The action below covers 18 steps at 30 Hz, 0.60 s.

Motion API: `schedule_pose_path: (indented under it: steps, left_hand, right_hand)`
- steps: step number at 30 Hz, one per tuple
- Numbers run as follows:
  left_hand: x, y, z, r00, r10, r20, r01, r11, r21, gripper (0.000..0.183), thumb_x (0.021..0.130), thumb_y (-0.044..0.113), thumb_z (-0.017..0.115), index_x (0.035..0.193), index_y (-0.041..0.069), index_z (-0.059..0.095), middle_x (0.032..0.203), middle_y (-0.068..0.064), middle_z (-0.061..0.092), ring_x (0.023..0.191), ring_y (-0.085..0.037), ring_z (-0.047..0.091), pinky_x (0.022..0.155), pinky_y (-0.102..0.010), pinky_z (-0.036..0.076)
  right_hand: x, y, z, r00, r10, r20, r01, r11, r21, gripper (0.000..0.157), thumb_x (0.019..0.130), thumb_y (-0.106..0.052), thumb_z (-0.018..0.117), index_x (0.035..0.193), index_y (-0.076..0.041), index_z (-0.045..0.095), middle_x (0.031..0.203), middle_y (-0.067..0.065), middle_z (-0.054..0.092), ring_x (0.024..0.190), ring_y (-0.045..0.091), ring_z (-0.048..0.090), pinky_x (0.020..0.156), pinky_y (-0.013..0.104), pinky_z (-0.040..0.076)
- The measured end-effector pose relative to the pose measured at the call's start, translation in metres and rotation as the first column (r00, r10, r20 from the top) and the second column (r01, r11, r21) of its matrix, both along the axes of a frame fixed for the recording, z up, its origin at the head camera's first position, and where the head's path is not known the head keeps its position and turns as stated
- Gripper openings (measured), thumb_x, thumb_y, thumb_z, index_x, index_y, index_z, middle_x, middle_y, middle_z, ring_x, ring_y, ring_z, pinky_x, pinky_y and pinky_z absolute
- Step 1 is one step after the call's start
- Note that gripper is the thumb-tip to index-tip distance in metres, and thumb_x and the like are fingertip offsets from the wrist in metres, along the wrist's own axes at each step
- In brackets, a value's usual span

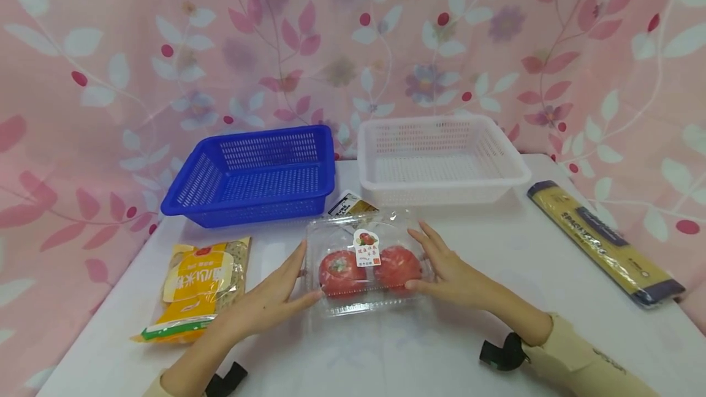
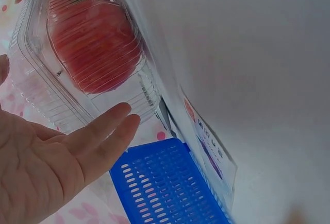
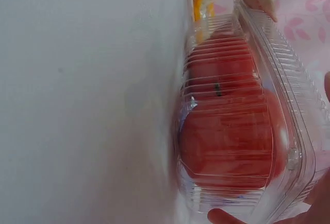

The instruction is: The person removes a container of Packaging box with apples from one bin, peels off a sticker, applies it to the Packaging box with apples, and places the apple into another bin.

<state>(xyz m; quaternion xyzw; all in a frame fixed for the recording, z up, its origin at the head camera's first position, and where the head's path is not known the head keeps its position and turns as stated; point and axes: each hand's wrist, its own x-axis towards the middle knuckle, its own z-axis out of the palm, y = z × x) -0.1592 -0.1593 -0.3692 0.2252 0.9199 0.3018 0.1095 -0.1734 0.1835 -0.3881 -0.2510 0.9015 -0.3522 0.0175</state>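
A clear plastic clamshell box (image 1: pixel 361 308) stands on the white tabletop between both hands. Two red tomatoes (image 1: pixel 398 267) show through its lid, which bears a white printed label (image 1: pixel 366 249). My left hand (image 1: pixel 276 296) lies along the box's left side, thumb near the front corner and fingers straight toward the back. In the left wrist view, the spread fingers of that hand (image 2: pixel 56 167) overlap the box's wall. On the other side, my right hand (image 1: pixel 455 274) has its thumb over the front right of the box and its extended fingers along the right side.
Behind the box stand a blue slotted basket (image 1: pixel 248 207) and a white one (image 1: pixel 441 192). A small black, white and gold packet (image 1: pixel 353 204) lies between them. A yellow bag with Chinese print (image 1: pixel 201 283) is at left, a long spaghetti pack (image 1: pixel 607 244) at right. Floral cloth hangs behind.
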Motion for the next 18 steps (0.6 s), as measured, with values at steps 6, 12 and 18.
schedule_pose_path:
  steps: [6,12,18]
  left_hand:
    - [0.004,0.006,0.003,1.0,0.015,0.012,-0.015,0.999,0.037,0.095,0.085,0.057,0.051,0.147,0.011,-0.004,0.153,-0.01,-0.002,0.132,-0.029,0.029,0.101,-0.044,0.032]
    - [0.009,0.018,0.006,0.997,0.074,-0.016,-0.074,0.997,0.0,0.093,0.085,0.059,0.048,0.147,0.007,0.002,0.152,-0.011,-0.008,0.137,-0.032,0.01,0.104,-0.051,0.02]
    - [0.016,0.029,0.004,0.991,0.128,-0.025,-0.129,0.991,-0.036,0.099,0.078,0.062,0.056,0.147,0.01,0.008,0.151,-0.008,-0.016,0.133,-0.04,0.018,0.095,-0.054,0.035]
  right_hand:
    - [0.002,-0.002,0.001,0.999,-0.012,0.033,0.013,1.0,-0.028,0.103,0.068,-0.059,0.07,0.146,-0.019,0.015,0.152,0.01,0.003,0.126,0.038,0.034,0.091,0.059,0.038]
    - [0.004,-0.007,0.003,0.999,-0.034,-0.021,0.034,0.999,0.004,0.107,0.065,-0.062,0.07,0.145,-0.015,0.017,0.15,0.015,0.006,0.124,0.041,0.036,0.088,0.059,0.04]
    - [0.008,-0.013,0.005,0.997,-0.066,-0.051,0.068,0.997,0.033,0.108,0.064,-0.066,0.068,0.145,-0.013,0.02,0.149,0.018,0.009,0.126,0.045,0.032,0.087,0.06,0.04]
